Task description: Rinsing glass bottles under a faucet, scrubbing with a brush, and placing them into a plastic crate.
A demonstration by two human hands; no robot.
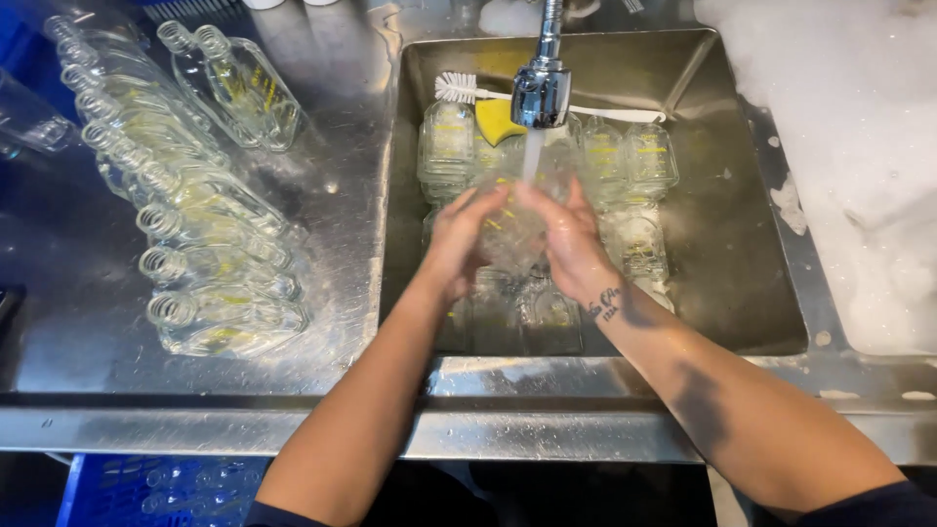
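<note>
You held a clear glass bottle [512, 229] in both hands, right under the water running from the tap [540, 93]. Your left hand [459, 244] was on the left side of the bottle, with its fingers curled around the glass. Your right hand [574, 244] was on the right side, and its fingers were wrapped around the glass too. The bottle was over the middle of the sink [742, 283], and it looked blurry under the water.

More bottles [625, 166] lay flat in the bottom of the sink, below and behind your hands. A yellow sponge [493, 122] sat behind the tap, next to a white brush [459, 88] that lay across the back of the sink.

On the metal counter [68, 293] to your left, a row of bottles [210, 259] lay on their sides, one just beside the next. Two more bottles [244, 83] lay near the top of the counter, close to the sink's edge.

To your right was a second tub full of white foam [859, 146]. A blue crate [156, 488] showed under the counter's front edge, with some bottles inside it.
</note>
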